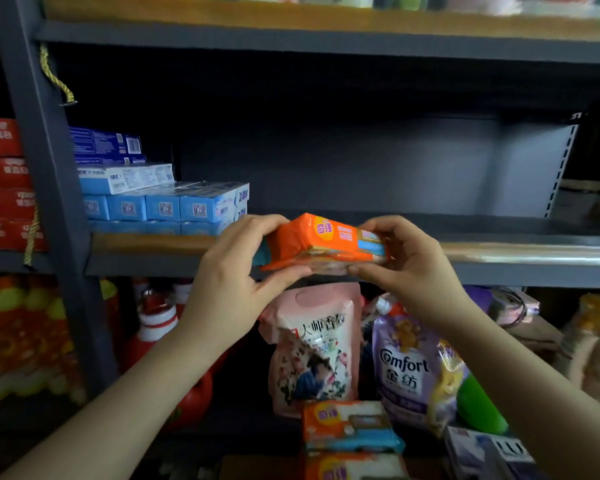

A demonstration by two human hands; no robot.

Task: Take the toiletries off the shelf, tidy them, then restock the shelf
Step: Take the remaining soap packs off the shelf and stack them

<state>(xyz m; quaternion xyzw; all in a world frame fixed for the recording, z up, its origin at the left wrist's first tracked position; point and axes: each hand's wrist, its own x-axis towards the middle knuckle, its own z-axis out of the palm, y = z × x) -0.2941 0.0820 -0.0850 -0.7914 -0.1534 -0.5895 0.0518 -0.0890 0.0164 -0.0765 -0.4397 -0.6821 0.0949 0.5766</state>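
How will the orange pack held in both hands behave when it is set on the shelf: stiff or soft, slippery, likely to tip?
The orange pack looks soft: its film wrapper creases where the left hand and right hand grip its ends. The glossy film may be slightly slippery. Being flat and wide, it should probably lie stable on the shelf rather than tip.

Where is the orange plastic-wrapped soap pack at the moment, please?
In the head view, the orange plastic-wrapped soap pack is centre frame, held between the left hand and right hand at the middle shelf's front edge, right of the stacked blue boxes.
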